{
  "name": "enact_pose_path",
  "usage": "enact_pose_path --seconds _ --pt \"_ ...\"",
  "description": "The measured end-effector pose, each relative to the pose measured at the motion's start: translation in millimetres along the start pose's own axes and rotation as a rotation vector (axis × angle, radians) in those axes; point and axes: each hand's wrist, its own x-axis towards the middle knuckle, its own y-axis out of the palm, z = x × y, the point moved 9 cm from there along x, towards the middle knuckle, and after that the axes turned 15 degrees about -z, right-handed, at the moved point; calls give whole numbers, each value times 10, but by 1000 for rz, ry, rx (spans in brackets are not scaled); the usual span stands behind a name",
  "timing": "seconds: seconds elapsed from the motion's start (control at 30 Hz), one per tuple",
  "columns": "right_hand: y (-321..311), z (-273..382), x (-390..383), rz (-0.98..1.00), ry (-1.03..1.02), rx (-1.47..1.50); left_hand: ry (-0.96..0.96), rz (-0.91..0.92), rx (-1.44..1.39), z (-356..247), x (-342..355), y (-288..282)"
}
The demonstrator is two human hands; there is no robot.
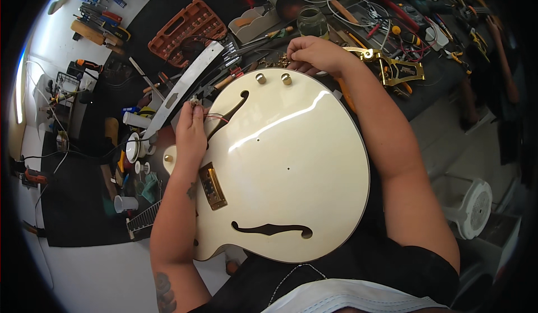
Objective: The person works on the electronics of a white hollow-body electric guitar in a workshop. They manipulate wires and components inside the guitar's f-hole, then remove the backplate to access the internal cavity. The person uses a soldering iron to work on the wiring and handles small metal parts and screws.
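A cream hollow-body guitar [302,189] lies across my lap, with two f-holes, gold knobs [286,78] near its top edge and a gold pickup [213,185] at left. My left hand [191,125] is beside the upper f-hole [241,100], fingers closed on a small metal part [195,101] with thin red wires [216,116]. Beyond the guitar's top edge, my right hand [311,55] is curled over small gold pieces [276,61] on the bench; whatever its fingertips hold is hidden. A gold tailpiece [402,72] lies right of that hand.
The dark bench carries an orange socket case [186,33], a long metal straightedge [185,89], a glass jar [311,22], cables, tools and white cups [126,203]. Hand tools [95,35] hang on the left wall. A white stool [473,206] stands at lower right.
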Motion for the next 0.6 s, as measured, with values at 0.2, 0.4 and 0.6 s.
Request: enact_pose_path --seconds 0.2,0.4,0.6 --pt "-266 -42 151 -315 -236 -364 4 -4 37 -32 -17 -1" --pt "-332 -109 194 -336 -220 -401 7 -1 52 6 -19 -7" --pt "-210 -127 261 -238 -281 -436 8 1 50 -33 -30 7"
